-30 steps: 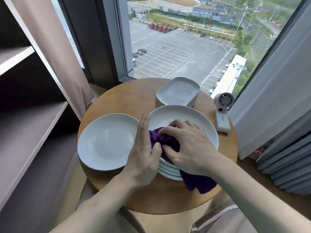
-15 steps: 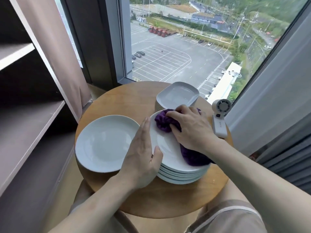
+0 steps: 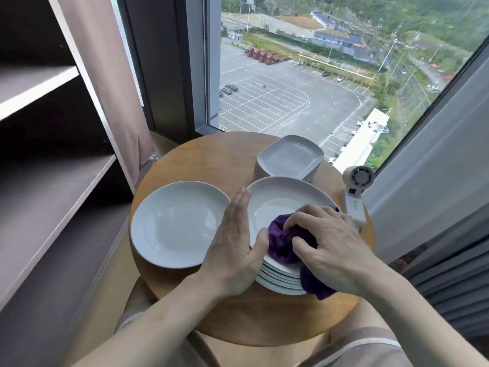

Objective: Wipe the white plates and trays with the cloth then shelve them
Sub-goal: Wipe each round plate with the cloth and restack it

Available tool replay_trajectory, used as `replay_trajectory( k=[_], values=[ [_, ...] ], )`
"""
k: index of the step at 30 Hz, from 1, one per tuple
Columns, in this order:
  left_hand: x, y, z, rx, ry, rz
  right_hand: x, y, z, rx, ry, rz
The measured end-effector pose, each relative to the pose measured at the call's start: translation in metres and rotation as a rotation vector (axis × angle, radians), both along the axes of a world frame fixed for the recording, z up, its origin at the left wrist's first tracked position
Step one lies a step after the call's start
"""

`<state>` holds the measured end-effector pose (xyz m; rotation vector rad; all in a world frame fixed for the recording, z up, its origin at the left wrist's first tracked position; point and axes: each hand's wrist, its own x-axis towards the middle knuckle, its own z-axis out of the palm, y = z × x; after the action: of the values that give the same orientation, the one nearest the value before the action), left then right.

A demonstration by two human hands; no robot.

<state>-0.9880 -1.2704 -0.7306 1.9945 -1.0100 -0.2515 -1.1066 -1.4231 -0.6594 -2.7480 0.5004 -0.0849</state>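
Cloth (image 3: 284,245) lies diag. across top plate (image 3: 280,197), tail near-right.

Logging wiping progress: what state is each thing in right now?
left hand: fingers straight, steadying the plate stack.
right hand: grips the purple cloth on the top plate.
purple cloth: bunched, one end hanging past the rim.
single plate: flat on the table, untouched.
square trays: stacked, untouched.

Purple cloth (image 3: 284,243); white plates (image 3: 280,205), trays (image 3: 291,154); tan wood table (image 3: 211,160).
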Motion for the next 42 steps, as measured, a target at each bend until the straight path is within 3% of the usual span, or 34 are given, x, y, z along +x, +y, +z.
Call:
replay_trajectory(
  k=[9, 15, 19, 30, 35, 42],
  values=[
    [0.024, 0.019, 0.01, 0.006, 0.145, -0.171, 0.032, 0.012, -0.006, 0.169, -0.119, 0.058],
    [0.023, 0.016, 0.009, 0.006, 0.144, -0.152, 0.058, 0.005, -0.02, -0.002, -0.203, 0.05],
    [0.027, 0.018, 0.008, -0.013, 0.225, -0.145, 0.075, -0.011, -0.027, -0.158, -0.205, -0.065],
    [0.024, 0.022, 0.018, 0.012, 0.209, -0.071, 0.057, -0.023, -0.022, -0.444, -0.007, -0.186],
    [0.022, 0.023, 0.017, -0.002, 0.217, -0.052, 0.032, -0.023, -0.019, -0.308, 0.027, -0.204],
    [0.021, 0.022, 0.02, -0.038, 0.233, -0.063, 0.008, -0.005, -0.007, -0.02, -0.085, -0.113]
  ],
)
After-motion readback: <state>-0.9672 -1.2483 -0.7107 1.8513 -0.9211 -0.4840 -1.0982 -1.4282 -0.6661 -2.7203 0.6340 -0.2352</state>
